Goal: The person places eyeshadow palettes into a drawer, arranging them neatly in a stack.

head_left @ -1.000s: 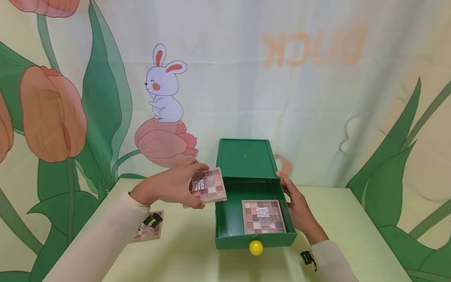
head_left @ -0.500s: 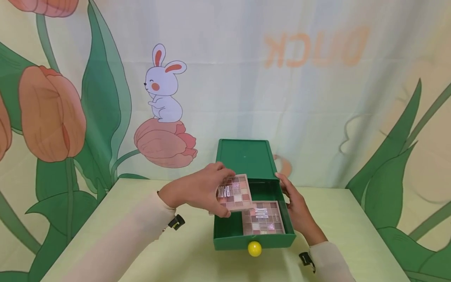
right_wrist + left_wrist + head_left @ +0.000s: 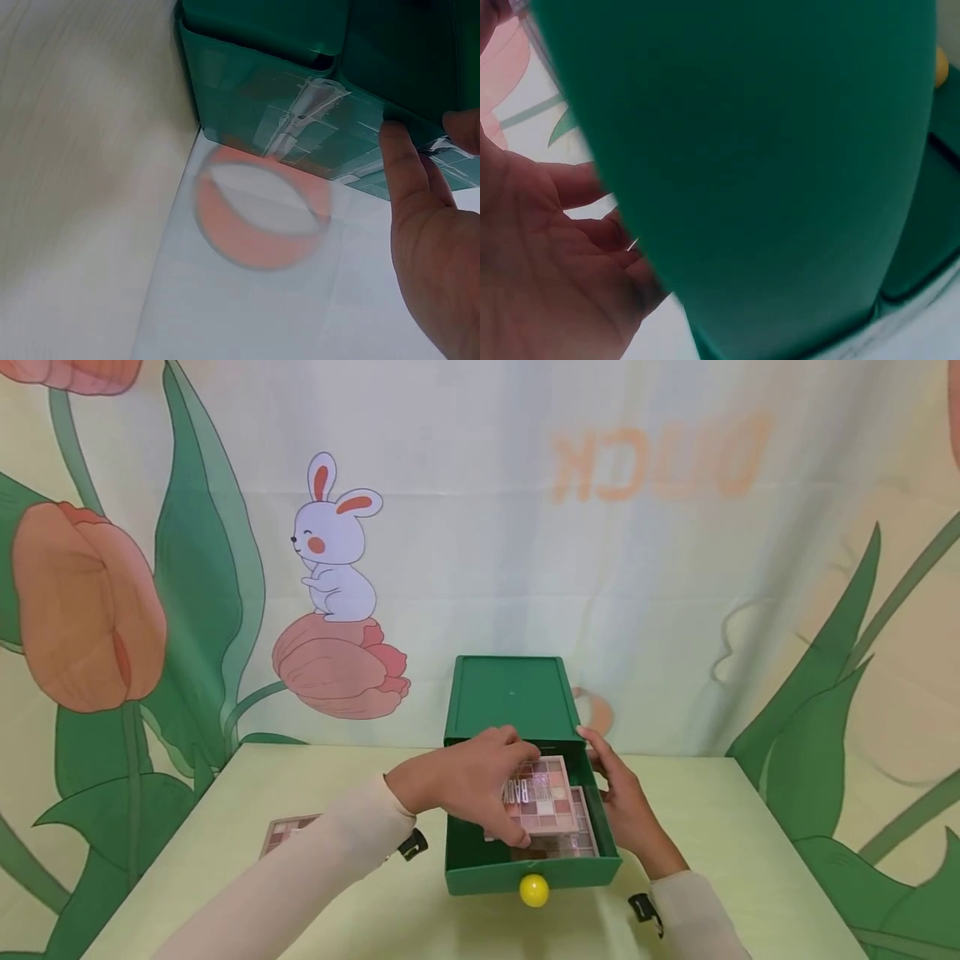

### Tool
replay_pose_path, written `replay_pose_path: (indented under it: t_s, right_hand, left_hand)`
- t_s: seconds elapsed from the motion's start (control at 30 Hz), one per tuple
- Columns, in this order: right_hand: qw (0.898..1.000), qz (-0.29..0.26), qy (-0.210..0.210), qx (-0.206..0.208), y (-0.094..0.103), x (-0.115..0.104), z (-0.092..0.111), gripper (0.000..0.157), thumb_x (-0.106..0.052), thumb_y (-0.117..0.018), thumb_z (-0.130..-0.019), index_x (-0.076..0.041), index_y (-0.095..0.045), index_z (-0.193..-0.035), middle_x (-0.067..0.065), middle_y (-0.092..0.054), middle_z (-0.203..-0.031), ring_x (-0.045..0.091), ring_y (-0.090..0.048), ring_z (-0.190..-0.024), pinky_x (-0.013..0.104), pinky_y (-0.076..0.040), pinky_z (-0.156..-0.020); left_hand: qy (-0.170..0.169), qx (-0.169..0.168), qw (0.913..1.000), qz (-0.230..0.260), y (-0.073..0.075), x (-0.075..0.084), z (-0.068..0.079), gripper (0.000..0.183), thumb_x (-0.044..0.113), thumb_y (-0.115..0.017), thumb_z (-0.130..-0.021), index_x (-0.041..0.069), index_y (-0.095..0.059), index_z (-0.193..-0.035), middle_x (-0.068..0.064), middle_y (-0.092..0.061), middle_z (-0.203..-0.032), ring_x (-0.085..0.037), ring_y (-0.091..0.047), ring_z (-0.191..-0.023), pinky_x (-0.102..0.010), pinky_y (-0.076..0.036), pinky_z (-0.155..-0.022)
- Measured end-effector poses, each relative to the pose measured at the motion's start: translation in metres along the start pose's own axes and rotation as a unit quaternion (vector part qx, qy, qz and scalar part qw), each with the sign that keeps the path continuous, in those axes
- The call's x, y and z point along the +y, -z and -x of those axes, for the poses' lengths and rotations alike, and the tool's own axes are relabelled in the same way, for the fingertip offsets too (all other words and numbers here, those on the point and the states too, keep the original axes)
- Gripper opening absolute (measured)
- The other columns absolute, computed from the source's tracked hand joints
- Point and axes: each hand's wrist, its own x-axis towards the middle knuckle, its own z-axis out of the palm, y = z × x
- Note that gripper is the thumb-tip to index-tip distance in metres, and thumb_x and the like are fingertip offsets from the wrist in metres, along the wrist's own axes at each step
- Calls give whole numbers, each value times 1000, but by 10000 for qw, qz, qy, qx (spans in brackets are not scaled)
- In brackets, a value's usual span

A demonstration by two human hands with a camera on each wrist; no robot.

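My left hand pinches an eyeshadow palette by its left part, thumb at the front edge and fingers at the back. This palette is over the pulled-out green drawer, overlapping a second palette that lies inside. A large green wall hides much of the left wrist view, with the left palm beside it. At the right side of the green drawer box, my right hand rests with fairly straight fingers. The right wrist view shows its fingertips touching the taped box side.
Another palette lies on the pale table at the left, partly behind the left sleeve. A yellow knob sticks out from the drawer front. Behind the table hangs a printed curtain with a rabbit and tulips.
The left hand has carried its palette rightward from beside the drawer to above the palette inside. My right hand has stayed at the box side. The view has turned slightly.
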Motion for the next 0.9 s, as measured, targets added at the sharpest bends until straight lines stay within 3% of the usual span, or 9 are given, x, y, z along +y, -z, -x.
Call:
replay_pose_path:
  t_s: [0.17, 0.4, 0.63, 0.9]
  right_hand:
    - [10000, 9, -35, 14, 0, -1, 0, 93, -1, -77, -94, -31, -27, -167, 11, -61, -135, 35, -59, -126, 58, -61, -93]
    - [10000, 17, -45, 43, 0, -1, 1, 94, -1, -78, -94, -32, -28, -166, 11, -62, -133, 33, -60, -124, 46, -62, -91]
    - [9999, 38, -86, 56, 0, -3, 1, 92, -3, -77, -95, -32, -28, -166, 13, -62, -132, 41, -60, -126, 60, -61, -92]
    - [9999, 57, -118, 81, 0, -8, 1, 92, -2, -77, -94, -32, -28, -166, 13, -63, -130, 41, -60, -127, 59, -61, -91]
  left_hand:
    - [-19, -138, 9998, -131, -7, 4, -9, 95, 59, -79, -73, 11, -53, -150, -2, -55, -125, -13, -46, -110, -24, -52, -81]
    - [17, -263, 9993, -250, -17, 5, -18, 90, 61, -80, -74, 13, -56, -146, 1, -56, -118, -12, -49, -105, -24, -52, -83]
    - [-224, -389, 9977, -505, -27, 6, -23, 86, 59, -79, -79, 11, -56, -147, 1, -56, -115, -11, -47, -103, -22, -50, -81]
    - [-346, -206, 9951, -902, -33, 10, -27, 85, 61, -77, -81, 12, -55, -147, -1, -56, -116, -12, -47, -103, -20, -50, -80]
